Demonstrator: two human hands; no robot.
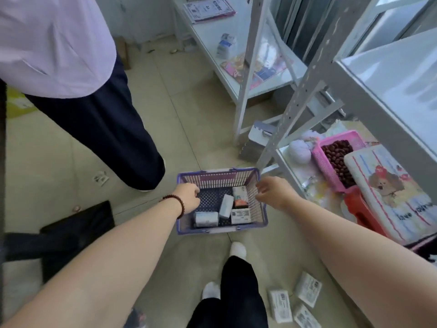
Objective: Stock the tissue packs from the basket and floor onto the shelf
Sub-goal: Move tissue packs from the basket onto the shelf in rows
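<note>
the left hand (188,197) is at the left rim of the purple basket (214,230), which sits on the floor. its fingers are curled in, and i cannot tell if they grip the rim or just rest there. it holds no tissue pack.

inside the basket are about 4 tissue packs. the lying pack (206,218) is in the near left corner, just below the left hand, with its long side going left to right. the tilted pack (226,206) stands in the middle, leaning, its long side going up and away. both hands are about as near to it.

the right hand (272,192) is at the right rim, fingers bent and a little apart, holding nothing that i can see. the colourful pack (240,195) is just to its left, so this hand is nearer to it.

the shelf (390,74) is to the right and higher up. 3 floor packs (307,288) lie near the feet, well behind both hands
</note>
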